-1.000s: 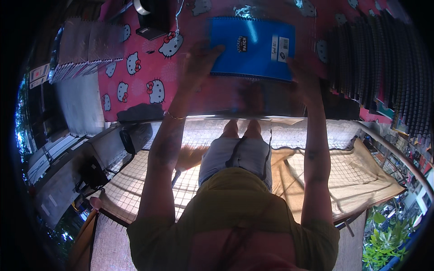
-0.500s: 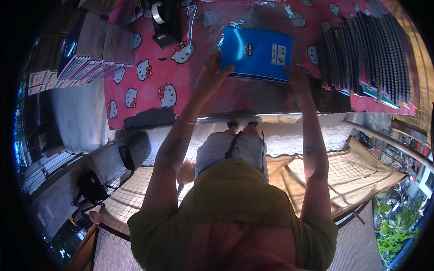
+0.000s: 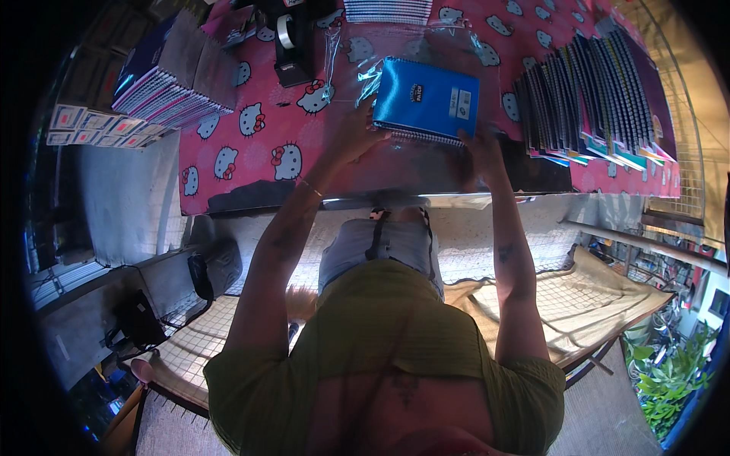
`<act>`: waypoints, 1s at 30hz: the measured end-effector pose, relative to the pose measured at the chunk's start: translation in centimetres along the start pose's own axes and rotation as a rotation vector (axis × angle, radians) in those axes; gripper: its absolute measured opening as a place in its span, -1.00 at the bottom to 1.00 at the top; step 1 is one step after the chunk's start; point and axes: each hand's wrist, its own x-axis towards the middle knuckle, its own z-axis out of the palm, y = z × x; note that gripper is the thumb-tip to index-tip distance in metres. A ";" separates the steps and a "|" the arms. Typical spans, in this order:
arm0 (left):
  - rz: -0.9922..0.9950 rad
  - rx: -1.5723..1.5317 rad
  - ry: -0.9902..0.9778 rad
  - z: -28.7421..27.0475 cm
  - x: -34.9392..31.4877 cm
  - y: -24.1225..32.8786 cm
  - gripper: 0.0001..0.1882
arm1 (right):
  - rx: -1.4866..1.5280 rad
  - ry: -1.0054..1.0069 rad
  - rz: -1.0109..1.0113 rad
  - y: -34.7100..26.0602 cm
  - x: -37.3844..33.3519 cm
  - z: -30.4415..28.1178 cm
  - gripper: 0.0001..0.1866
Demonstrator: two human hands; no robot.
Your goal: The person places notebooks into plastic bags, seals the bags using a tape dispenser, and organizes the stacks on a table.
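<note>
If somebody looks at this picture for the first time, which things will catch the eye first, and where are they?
The bright blue spiral notebook at top centre stands out, lying on clear plastic wrap with the left hand and right hand at its near edge. It rests on a pink tablecloth with white cartoon cats. A fanned row of spiral notebooks fills the right side, and a black tape dispenser stands at upper left.
</note>
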 end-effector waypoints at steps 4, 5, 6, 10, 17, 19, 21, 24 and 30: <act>0.096 0.088 0.108 1.1 -0.5 -2.0 -0.05 | 0.138 -0.014 0.053 -0.8 -0.2 0.0 -0.40; 0.090 0.016 0.116 1.2 -0.8 -2.0 -0.07 | 0.144 0.034 0.072 -2.0 -0.6 0.5 -0.42; 0.088 -0.055 0.118 1.1 -1.5 -1.6 -0.10 | 0.151 0.090 0.088 -2.7 -1.1 0.5 -0.44; 0.189 0.491 -0.112 -2.4 -8.7 1.5 -0.49 | -0.422 -0.103 -0.027 0.0 -7.5 -1.1 -0.66; 0.200 0.310 -0.312 -3.0 -11.0 -2.8 -0.90 | -0.675 -0.288 -0.411 0.9 -8.6 -0.3 -0.74; 0.180 0.305 -0.225 -2.5 -11.1 -2.1 -0.92 | -0.669 -0.300 -0.404 0.2 -9.0 0.3 -0.77; 0.096 0.250 -0.166 -2.4 -11.2 -2.2 -0.89 | -0.788 -0.394 -0.474 -0.6 -9.0 0.3 -0.80; 0.165 0.496 -0.251 -2.6 -11.2 1.0 -0.85 | -0.849 -0.296 -0.387 -0.6 -8.8 -0.3 -0.84; 0.253 0.454 -0.040 -4.1 -10.4 1.0 -0.81 | -0.925 -0.242 -0.482 -4.8 -8.7 0.7 -0.71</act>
